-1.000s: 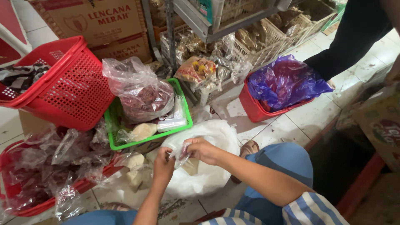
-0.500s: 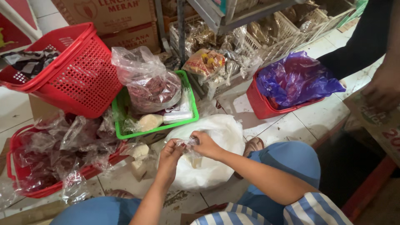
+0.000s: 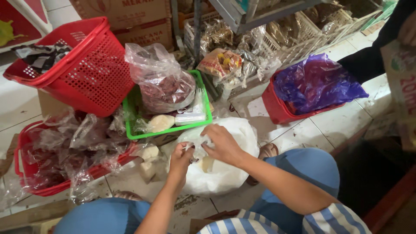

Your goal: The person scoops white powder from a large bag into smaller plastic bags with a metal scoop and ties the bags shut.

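Note:
My left hand [image 3: 182, 159] and my right hand [image 3: 222, 143] meet over a large white sack [image 3: 225, 173] on the tiled floor. Between their fingertips they pinch a small clear plastic bag [image 3: 198, 143] with something pale inside. A ring shows on my left hand. My knees in blue trousers frame the sack. Just beyond my hands lies a green tray [image 3: 130, 121] holding a clear bag of dark red goods [image 3: 162, 89] and small pale packets [image 3: 161, 123].
A tilted red basket [image 3: 86, 73] stands at the far left. A low red basket [image 3: 30, 173] with clear bags sits at the left. A red basket lined with purple plastic [image 3: 314, 84] is at the right. Another person's dark sleeve [image 3: 372, 56] reaches in at the top right.
The view has shifted a little. My hands stay together on the small bag over the sack, now slightly closer to the green tray.

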